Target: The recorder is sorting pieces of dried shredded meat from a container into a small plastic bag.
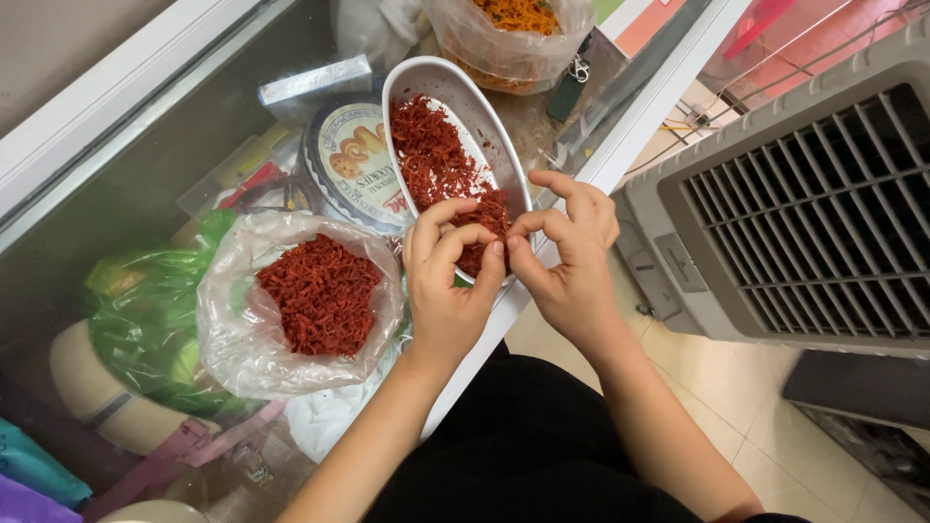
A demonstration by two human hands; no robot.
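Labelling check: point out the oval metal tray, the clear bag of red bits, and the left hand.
oval metal tray [448, 79]: head view, bare inner rim.
clear bag of red bits [232, 329]: head view, plastic side.
left hand [448, 291]: head view, back of hand.

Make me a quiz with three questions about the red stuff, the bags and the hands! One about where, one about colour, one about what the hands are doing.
1. Where is the oval white dish?
A. on the tiled floor
B. on the glass-topped cabinet
C. on the grey fan unit

2. What colour are the small dried bits in the clear bag next to the left hand?
A. dark red
B. green
C. white

3. What are the two hands doing?
A. resting flat on the lap
B. gripping the bag's mouth
C. pinching red bits together at the dish's near end

Answers: B, the dish sits on the glass top beside a round tin. A, the pile in the bag is dark red. C, the fingertips of the left hand and right hand meet over the red bits in the dish.
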